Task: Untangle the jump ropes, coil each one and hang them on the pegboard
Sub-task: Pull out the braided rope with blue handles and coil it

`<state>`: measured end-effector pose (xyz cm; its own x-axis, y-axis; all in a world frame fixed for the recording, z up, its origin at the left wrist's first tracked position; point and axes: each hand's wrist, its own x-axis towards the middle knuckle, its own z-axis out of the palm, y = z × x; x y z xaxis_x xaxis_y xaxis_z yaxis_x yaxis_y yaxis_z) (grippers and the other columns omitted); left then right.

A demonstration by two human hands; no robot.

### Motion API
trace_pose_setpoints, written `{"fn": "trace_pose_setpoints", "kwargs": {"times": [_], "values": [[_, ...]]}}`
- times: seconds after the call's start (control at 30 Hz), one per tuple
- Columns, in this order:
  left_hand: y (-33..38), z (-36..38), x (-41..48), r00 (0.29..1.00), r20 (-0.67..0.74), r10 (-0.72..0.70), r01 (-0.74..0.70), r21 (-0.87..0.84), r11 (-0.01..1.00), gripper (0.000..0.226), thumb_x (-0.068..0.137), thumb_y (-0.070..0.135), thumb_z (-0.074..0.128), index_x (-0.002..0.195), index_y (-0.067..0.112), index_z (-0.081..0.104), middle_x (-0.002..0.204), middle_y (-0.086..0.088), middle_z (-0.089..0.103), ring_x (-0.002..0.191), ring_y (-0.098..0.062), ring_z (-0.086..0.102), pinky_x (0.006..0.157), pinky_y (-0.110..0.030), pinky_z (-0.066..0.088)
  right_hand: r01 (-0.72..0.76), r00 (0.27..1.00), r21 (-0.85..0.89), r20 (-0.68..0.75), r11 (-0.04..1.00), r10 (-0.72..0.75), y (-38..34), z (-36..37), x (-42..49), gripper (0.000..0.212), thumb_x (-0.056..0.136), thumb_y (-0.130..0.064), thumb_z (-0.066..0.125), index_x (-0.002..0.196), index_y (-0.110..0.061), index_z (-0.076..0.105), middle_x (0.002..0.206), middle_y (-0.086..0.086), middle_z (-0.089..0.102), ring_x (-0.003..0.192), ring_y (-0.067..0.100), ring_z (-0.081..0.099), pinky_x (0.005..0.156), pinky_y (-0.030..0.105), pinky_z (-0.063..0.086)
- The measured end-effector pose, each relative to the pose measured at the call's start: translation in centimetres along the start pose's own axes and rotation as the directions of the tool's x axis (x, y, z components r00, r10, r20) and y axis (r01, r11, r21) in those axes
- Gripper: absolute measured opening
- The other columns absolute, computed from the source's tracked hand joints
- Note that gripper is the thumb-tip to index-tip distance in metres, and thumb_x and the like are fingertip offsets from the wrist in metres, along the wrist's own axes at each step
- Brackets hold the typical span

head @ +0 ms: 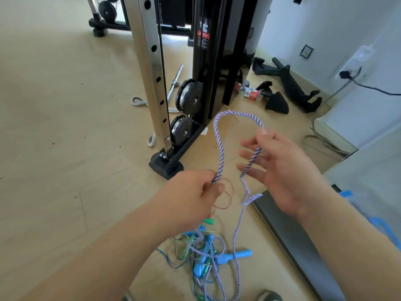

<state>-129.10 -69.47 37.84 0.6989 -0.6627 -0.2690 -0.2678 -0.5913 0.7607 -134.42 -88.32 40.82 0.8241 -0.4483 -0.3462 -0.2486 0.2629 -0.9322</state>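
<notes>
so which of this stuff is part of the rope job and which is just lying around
Job: striped rope, held by left hand and right hand; rope tangle on the floor.
Lying about: metal bar, black handles, weight machine, wall plug.

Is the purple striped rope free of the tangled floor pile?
No, the purple striped rope runs down into the tangled pile.
</notes>
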Motion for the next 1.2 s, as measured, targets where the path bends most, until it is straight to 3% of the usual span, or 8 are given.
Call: {"fn": "trace_pose_setpoints", "kwargs": {"times": [0.13, 0.33, 0.43, 0.53, 0.63, 0.77, 0.97, 1.2], "values": [[0.7, 1.7, 0.5, 0.981, -0.101, 0.167, -0.163, 0.048, 0.985, 0.025, 0.107, 0.034, 0.044, 0.105, 0.02, 0.064, 0.072, 0.001, 0.056, 0.08, -0.029, 0.063, 0.066, -0.039, 0.047, -0.104, 0.958, -0.07, 0.261, 0.992, 0.119, 1.2, 2.6, -1.0, 0.024, 0.085, -0.04, 0.069, 0.087, -0.016, 0.065, 0.093, 0.004, 0.066, 0.078, 0.018, 0.054, 0.074, 0.032, 0.047], [0.5, 2.8, 0.8, 0.951, -0.221, 0.217, -0.241, -0.089, 0.966, 0.024, 0.104, 0.037, 0.041, 0.101, 0.027, 0.062, 0.096, 0.006, 0.067, 0.092, -0.018, 0.063, 0.083, -0.045, 0.052, -0.044, 0.987, -0.048, 0.155, 0.998, 0.051, 1.6, 3.1, -1.0, 0.025, 0.098, -0.029, 0.063, 0.097, -0.008, 0.077, 0.109, 0.007, 0.079, 0.093, 0.014, 0.068, 0.082, 0.033, 0.048], [2.1, 2.7, 0.2, 1.0, -0.004, 0.018, -0.017, -0.527, 0.849, 0.025, 0.106, 0.045, 0.046, 0.11, 0.034, 0.068, 0.106, 0.005, 0.075, 0.108, -0.014, 0.068, 0.105, -0.04, 0.048, -0.018, 0.996, 0.026, 0.093, 0.999, 0.016, 1.2, 3.2, -1.2, 0.023, 0.096, -0.031, 0.066, 0.099, -0.011, 0.078, 0.108, 0.004, 0.08, 0.103, 0.014, 0.074, 0.085, 0.037, 0.053], [1.8, 1.8, 0.2, 0.979, 0.199, 0.042, 0.092, -0.617, 0.782, 0.029, 0.105, 0.035, 0.053, 0.105, 0.009, 0.065, 0.104, -0.017, 0.075, 0.087, -0.02, 0.071, 0.093, -0.037, 0.052, 0.04, 0.999, -0.008, 0.018, 0.999, -0.04, 0.4, 2.4, -0.8, 0.033, 0.082, -0.046, 0.075, 0.097, -0.017, 0.081, 0.109, -0.003, 0.08, 0.11, 0.016, 0.072, 0.086, 0.038, 0.049], [0.0, 1.1, 0.0, 0.879, 0.476, -0.025, 0.086, -0.108, 0.99, 0.022, 0.095, 0.035, 0.063, 0.088, 0.014, 0.067, 0.09, -0.007, 0.077, 0.082, -0.02, 0.07, 0.085, -0.036, 0.054, 0.133, 0.98, 0.013, -0.152, 0.991, -0.13, -0.9, 0.2, 0.4, 0.053, 0.068, -0.05, 0.077, 0.111, -0.018, 0.078, 0.111, -0.004, 0.079, 0.113, 0.011, 0.071, 0.098, 0.037, 0.052], [-1.8, 0.3, -0.6, 0.763, 0.589, -0.266, -0.094, 0.508, 0.856, 0.026, 0.098, 0.034, 0.05, 0.091, 0.015, 0.066, 0.1, -0.005, 0.073, 0.087, -0.023, 0.064, 0.07, -0.027, 0.049, 0.117, 0.915, -0.02, -0.387, 0.993, -0.116, -0.8, -4.3, 2.2, 0.035, 0.092, -0.045, 0.071, 0.118, -0.021, 0.074, 0.114, -0.008, 0.077, 0.108, 0.011, 0.072, 0.094, 0.038, 0.057], [0.5, -0.4, -0.1, 0.985, 0.145, -0.098, 0.149, -0.398, 0.905, 0.019, 0.108, 0.022, 0.049, 0.108, 0.014, 0.066, 0.098, -0.004, 0.079, 0.092, -0.026, 0.075, 0.079, -0.035, 0.064, -0.226, 0.972, -0.624, -0.094, 0.748, 0.215, 0.8, -3.8, 0.6, 0.059, 0.096, -0.069, 0.046, 0.144, -0.034, 0.046, 0.119, 0.001, 0.069, 0.097, 0.017, 0.074, 0.095, 0.045, 0.056], [2.6, -1.3, 1.1, 0.972, -0.062, -0.227, 0.07, -0.844, 0.532, 0.024, 0.106, 0.016, 0.055, 0.115, -0.005, 0.062, 0.083, -0.017, 0.077, 0.073, -0.029, 0.076, 0.067, -0.036, 0.066, -0.087, 0.886, -0.302, 0.412, 0.949, 0.213, 1.6, 2.1, -1.8, 0.047, 0.105, -0.042, 0.05, 0.138, -0.011, 0.061, 0.12, 0.02, 0.073, 0.089, 0.036, 0.071, 0.087, 0.039, 0.059]]}}
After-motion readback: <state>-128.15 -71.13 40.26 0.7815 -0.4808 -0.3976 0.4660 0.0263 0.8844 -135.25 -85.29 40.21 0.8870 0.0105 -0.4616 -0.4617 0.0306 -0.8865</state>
